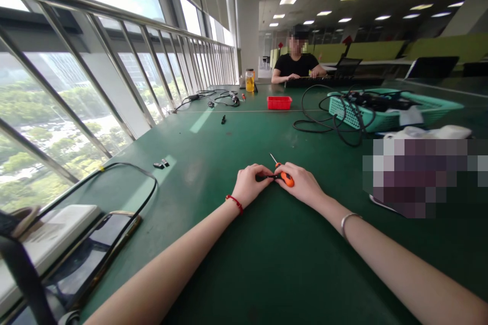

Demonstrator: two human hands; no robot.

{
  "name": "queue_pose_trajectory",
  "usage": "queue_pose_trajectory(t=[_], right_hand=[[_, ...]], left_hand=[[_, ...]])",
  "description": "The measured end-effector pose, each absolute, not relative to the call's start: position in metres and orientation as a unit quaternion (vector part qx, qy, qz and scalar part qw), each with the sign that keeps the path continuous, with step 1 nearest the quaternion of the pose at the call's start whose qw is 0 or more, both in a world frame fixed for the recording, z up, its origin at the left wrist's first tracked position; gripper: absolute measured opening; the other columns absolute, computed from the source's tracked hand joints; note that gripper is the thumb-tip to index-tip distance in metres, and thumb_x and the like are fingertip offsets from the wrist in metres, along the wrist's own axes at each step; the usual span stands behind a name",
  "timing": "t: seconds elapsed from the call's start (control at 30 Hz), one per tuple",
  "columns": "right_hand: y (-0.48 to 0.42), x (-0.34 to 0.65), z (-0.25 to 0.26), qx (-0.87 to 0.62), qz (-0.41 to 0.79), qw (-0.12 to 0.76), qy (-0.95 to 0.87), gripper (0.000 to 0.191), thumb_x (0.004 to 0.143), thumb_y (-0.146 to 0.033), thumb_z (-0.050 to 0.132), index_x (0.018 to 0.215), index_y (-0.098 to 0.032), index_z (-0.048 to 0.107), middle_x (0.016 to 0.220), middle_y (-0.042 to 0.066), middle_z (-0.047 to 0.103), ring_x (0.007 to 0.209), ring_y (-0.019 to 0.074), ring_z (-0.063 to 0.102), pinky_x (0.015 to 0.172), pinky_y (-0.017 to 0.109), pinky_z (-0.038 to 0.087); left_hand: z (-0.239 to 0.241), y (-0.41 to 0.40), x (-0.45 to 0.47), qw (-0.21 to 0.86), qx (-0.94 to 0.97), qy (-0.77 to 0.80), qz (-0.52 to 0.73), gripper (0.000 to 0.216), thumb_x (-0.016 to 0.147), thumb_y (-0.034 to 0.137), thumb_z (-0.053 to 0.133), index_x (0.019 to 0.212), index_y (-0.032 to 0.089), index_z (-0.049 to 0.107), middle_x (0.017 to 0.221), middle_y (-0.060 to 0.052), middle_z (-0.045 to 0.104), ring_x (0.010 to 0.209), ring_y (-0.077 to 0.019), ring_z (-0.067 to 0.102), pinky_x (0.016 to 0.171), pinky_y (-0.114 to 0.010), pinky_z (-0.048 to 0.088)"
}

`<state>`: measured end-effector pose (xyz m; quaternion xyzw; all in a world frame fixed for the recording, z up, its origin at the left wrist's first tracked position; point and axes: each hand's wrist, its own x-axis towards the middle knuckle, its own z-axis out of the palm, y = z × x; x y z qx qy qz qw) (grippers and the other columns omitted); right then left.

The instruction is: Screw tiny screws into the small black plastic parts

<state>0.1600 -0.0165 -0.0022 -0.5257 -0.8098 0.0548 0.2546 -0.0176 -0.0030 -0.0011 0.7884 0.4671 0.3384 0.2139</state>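
Observation:
Both hands meet over the middle of the green table. My left hand, with a red string bracelet at the wrist, pinches a small dark part whose kind I cannot make out. My right hand is closed around a screwdriver with an orange and black handle. Its thin metal shaft points away from me and slightly left. The right fingertips also touch the small dark part from its right side. Two small black pieces lie on the table to the left, and another small black piece lies farther off.
A turquoise basket with black cables stands at the right, behind a blurred-out object. A red tray and a yellow jar are farther back. A phone lies front left by a looped cable. A person sits opposite.

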Motion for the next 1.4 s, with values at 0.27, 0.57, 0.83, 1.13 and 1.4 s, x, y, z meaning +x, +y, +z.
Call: queue_pose_trajectory(t=[0.27,0.57,0.83,1.13,1.4], right_hand=[[-0.017,0.16,-0.002,-0.524,0.051,0.248,-0.813,0.016,0.081,-0.028,0.054,0.095,-0.023,0.062,0.092,0.003,0.062,0.075,0.0163,0.058,0.064,0.026,0.041],[-0.019,0.16,-0.003,-0.53,0.049,0.288,-0.796,0.023,0.081,-0.033,0.056,0.1,-0.022,0.061,0.097,0.004,0.061,0.079,0.0176,0.059,0.066,0.028,0.044],[-0.014,0.163,-0.008,-0.475,-0.013,0.317,-0.821,0.013,0.083,-0.025,0.056,0.093,-0.022,0.063,0.087,0.003,0.061,0.073,0.0161,0.056,0.071,0.028,0.044],[-0.013,0.166,-0.008,-0.463,0.04,0.38,-0.8,0.013,0.082,-0.027,0.054,0.091,-0.022,0.062,0.089,0.003,0.063,0.078,0.017,0.06,0.072,0.028,0.045],[-0.006,0.177,-0.007,-0.498,0.083,0.442,-0.741,0.011,0.08,-0.026,0.052,0.084,-0.022,0.062,0.09,0.004,0.067,0.081,0.0185,0.062,0.076,0.031,0.047]], left_hand=[[0.0,-0.001,-0.018,0.23,0.776,0.474,0.346,0.007,0.075,0.022,0.066,0.081,0.019,0.069,0.087,-0.002,0.068,0.086,-0.0166,0.06,0.081,-0.028,0.046],[0.004,-0.01,-0.014,0.087,0.801,0.487,0.338,0.006,0.079,0.022,0.063,0.083,0.022,0.068,0.09,-0.001,0.066,0.092,-0.0198,0.056,0.083,-0.034,0.04],[0.005,-0.013,-0.013,0.063,0.815,0.476,0.324,0.007,0.081,0.023,0.061,0.086,0.022,0.067,0.09,0.0,0.066,0.091,-0.0181,0.055,0.081,-0.032,0.039],[0.007,-0.015,-0.013,0.061,0.808,0.477,0.34,0.009,0.08,0.027,0.061,0.082,0.022,0.069,0.091,-0.001,0.067,0.091,-0.0187,0.056,0.081,-0.034,0.04],[0.001,-0.01,-0.013,0.132,0.831,0.444,0.307,0.004,0.071,0.02,0.065,0.072,0.021,0.069,0.103,-0.001,0.068,0.096,-0.0202,0.058,0.089,-0.036,0.043]])
